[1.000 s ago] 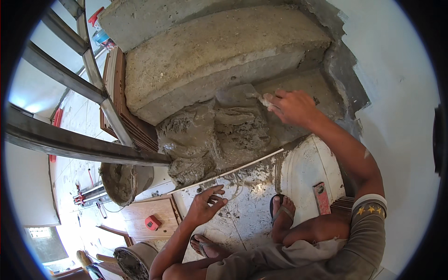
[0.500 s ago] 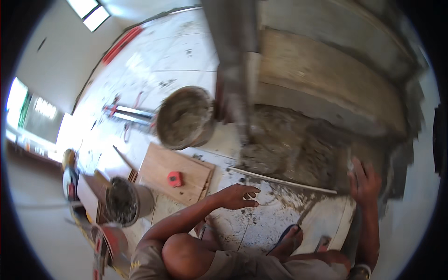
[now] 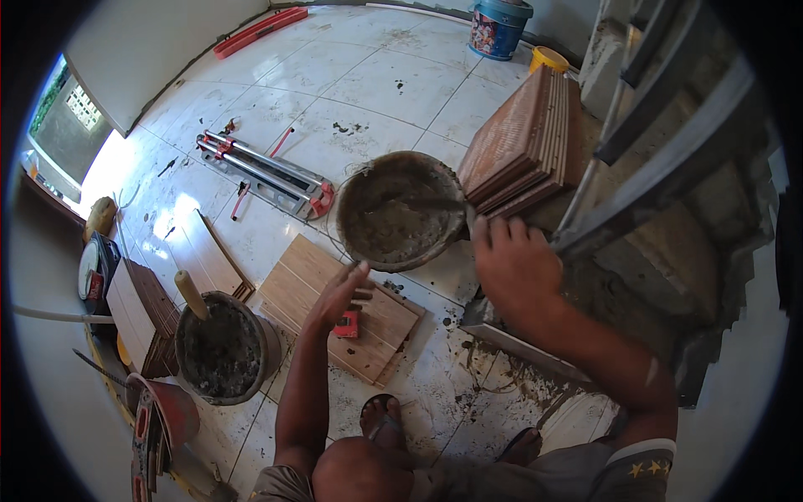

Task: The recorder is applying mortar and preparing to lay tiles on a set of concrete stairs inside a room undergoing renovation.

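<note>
My right hand point(image 3: 520, 263) is closed around the handle end of a trowel point(image 3: 431, 203) at the right rim of a large bucket point(image 3: 342, 224). The trowel's dark blade reaches over the wet grey mortar point(image 3: 381, 222) inside; its handle is mostly hidden by my fingers. My left hand point(image 3: 339, 294) hovers left of centre, fingers apart and holding nothing. Below it, a red tape measure point(image 3: 346, 325) rests on wood-look tiles point(image 3: 293, 280), partly covered by the hand in this view.
A smaller mortar bucket point(image 3: 269, 351) with a wooden-handled tool point(image 3: 191, 293) stands left. Beyond lies a tile cutter point(image 3: 266, 171). Stacked reddish tiles point(image 3: 514, 142) and a metal railing point(image 3: 661, 180) stand right, by the steps point(image 3: 669, 251). A blue bucket point(image 3: 499, 29) is far back.
My right hand has gone from the mortar-covered area by the steps to the large bucket, now gripping a trowel. My left hand has moved left, over the tiles. The view has shifted.
</note>
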Available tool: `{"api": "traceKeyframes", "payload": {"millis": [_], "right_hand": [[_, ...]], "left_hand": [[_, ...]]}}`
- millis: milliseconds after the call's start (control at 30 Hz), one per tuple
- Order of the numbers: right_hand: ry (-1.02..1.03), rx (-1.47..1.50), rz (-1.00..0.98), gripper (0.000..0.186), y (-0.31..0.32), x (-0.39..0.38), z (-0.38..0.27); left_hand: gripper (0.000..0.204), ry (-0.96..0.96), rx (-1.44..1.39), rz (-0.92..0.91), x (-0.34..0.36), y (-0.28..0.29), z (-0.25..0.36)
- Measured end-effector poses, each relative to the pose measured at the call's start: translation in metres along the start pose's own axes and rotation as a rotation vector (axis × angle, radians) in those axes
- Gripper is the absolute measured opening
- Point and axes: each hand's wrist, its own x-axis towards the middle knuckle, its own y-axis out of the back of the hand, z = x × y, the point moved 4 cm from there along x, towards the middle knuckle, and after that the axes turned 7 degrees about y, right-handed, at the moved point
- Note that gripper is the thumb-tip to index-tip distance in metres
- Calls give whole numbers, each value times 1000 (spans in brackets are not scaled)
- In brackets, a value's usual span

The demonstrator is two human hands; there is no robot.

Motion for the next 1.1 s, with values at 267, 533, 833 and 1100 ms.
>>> {"api": "traceKeyframes", "payload": {"millis": [267, 533, 833, 1100], "right_hand": [[212, -85, -251, 16, -91, 203, -11], [342, 69, -466, 15, -123, 206, -17], [-118, 556, -592, 31, -139, 163, -43], [-161, 681, -661, 38, -138, 153, -54]], "left_hand": [[52, -401, -502, 398, 55, 23, -1], [42, -577, -497, 473, 81, 10, -27], [51, -625, -496, 529, 76, 2, -23], [54, -692, -462, 592, 77, -4, -28]]}}
